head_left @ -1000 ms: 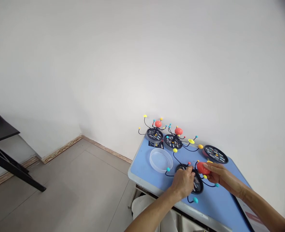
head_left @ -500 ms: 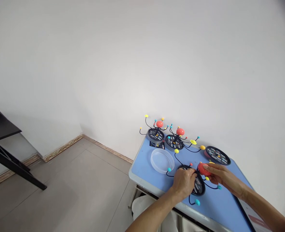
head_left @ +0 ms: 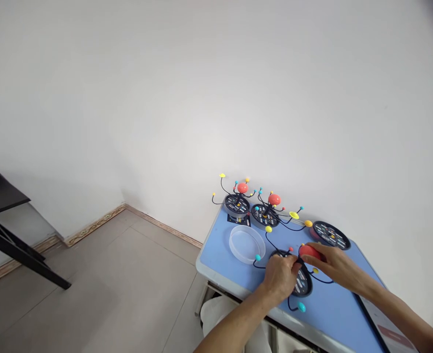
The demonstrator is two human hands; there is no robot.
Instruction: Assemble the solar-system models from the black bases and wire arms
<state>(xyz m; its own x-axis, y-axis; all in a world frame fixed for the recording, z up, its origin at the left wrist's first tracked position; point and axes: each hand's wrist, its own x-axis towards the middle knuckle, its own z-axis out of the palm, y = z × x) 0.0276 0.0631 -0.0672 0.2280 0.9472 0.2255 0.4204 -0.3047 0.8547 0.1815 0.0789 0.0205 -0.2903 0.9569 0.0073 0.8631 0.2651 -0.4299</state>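
A solar system model with a round black base (head_left: 303,285) lies on the blue table near its front edge. Thin curved black arms spread from it, tipped with small balls such as a yellow one (head_left: 268,229) and a teal one (head_left: 301,307). My left hand (head_left: 279,277) is closed around the middle of this model, its fingertips by the central stem; the exact part pinched is hidden. Wrapped over the large red ball (head_left: 307,252) is my right hand (head_left: 336,264), which covers its right side.
Two similar models, one at the back left (head_left: 237,205) and one beside it (head_left: 265,215), stand along the wall. A clear round lid (head_left: 246,245) lies left of my hands. Another black disc (head_left: 331,235) rests at the back right. A dark-edged flat panel (head_left: 381,323) lies front right.
My right hand has turned and shifted slightly left and up around the red ball, covering more of it. My left hand stays nearly in place.
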